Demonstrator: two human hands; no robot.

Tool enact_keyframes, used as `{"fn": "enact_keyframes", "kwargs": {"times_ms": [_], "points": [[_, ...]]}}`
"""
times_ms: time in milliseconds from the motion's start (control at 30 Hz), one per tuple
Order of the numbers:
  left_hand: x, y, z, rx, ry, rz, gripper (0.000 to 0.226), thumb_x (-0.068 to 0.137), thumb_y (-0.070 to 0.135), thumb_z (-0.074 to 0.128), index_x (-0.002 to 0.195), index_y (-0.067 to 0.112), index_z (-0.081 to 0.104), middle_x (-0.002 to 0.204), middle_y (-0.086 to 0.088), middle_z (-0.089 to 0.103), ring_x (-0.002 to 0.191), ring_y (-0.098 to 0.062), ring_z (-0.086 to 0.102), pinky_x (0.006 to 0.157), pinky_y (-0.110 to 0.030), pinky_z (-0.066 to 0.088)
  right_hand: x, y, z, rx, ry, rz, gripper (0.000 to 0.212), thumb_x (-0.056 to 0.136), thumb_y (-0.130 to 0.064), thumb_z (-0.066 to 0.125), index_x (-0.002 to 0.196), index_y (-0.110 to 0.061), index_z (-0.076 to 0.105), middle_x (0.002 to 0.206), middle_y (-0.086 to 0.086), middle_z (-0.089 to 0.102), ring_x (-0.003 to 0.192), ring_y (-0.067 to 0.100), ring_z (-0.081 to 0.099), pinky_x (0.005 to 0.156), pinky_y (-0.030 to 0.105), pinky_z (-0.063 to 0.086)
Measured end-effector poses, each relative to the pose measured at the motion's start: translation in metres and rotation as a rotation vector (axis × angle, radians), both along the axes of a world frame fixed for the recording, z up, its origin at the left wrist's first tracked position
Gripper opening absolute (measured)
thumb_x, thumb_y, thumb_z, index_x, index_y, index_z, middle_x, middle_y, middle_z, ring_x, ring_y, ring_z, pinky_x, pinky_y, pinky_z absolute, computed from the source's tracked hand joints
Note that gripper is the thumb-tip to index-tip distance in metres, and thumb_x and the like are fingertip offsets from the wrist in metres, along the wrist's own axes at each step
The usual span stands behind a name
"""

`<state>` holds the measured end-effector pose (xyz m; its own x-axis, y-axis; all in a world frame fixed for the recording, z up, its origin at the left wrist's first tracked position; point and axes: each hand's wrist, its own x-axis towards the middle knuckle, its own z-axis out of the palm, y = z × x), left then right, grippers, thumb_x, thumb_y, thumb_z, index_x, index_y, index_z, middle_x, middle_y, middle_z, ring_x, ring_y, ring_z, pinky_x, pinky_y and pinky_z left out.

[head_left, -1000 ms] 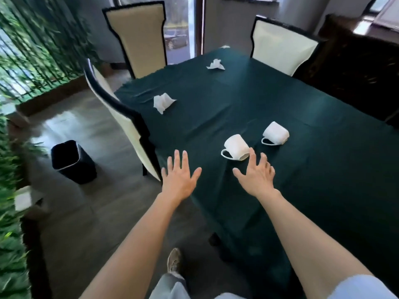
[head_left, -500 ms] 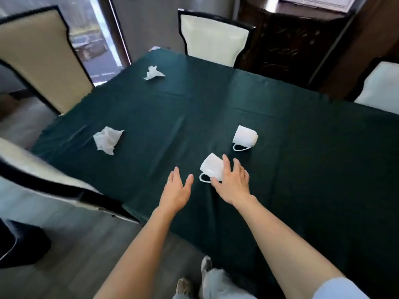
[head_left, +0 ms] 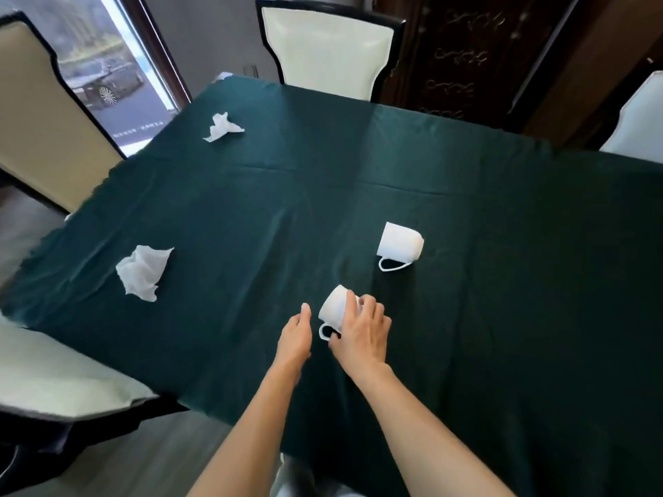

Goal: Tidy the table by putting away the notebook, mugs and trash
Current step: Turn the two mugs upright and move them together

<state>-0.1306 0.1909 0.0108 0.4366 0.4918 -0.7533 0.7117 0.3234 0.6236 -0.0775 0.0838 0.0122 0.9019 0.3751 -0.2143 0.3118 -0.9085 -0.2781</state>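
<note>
Green tablecloth (head_left: 502,281) — crumpled tissue (head_left: 143,272), tipped mug (head_left: 399,245)

A dark green tablecloth (head_left: 502,317) lies bare across its right half and near edge, open ground for any reach. Two hands crowd a tipped mug (head_left: 335,308) near the front: the right hand (head_left: 362,335) wraps it, the left hand (head_left: 296,338) flat just beside. A second mug (head_left: 399,245) lies on its side behind. Crumpled tissues (head_left: 143,276) dot the left, another (head_left: 222,127) sits far back. Chairs (head_left: 323,48) ring the table edges.
</note>
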Motion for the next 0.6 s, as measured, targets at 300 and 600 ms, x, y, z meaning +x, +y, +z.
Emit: {"fn": "enact_keyframes", "kwargs": {"times_ms": [300,600], "points": [[0.029,0.017,-0.013,-0.191,-0.03,-0.08,0.052,0.106,0.058,0.038,0.118,0.014,0.063,0.112,-0.001,0.072,0.11,-0.023,0.069,0.086,-0.038,0.058,-0.004,0.024,-0.024,-0.063,-0.094,-0.143,0.11,0.037,-0.028,0.097,0.135,-0.012,0.049,0.123,0.018,0.056,0.101,0.034,0.055,0.075,0.046,0.05],[0.029,0.038,-0.021,-0.321,-0.025,-0.208,0.062,0.102,0.066,0.037,0.12,0.017,0.07,0.116,-0.011,0.079,0.073,-0.019,0.065,0.069,-0.033,0.05,-0.001,0.049,-0.012,-0.121,-0.087,-0.243,0.089,0.068,-0.023,0.087,0.147,-0.027,0.045,0.137,0.014,0.048,0.119,0.034,0.05,0.095,0.044,0.042]]}}
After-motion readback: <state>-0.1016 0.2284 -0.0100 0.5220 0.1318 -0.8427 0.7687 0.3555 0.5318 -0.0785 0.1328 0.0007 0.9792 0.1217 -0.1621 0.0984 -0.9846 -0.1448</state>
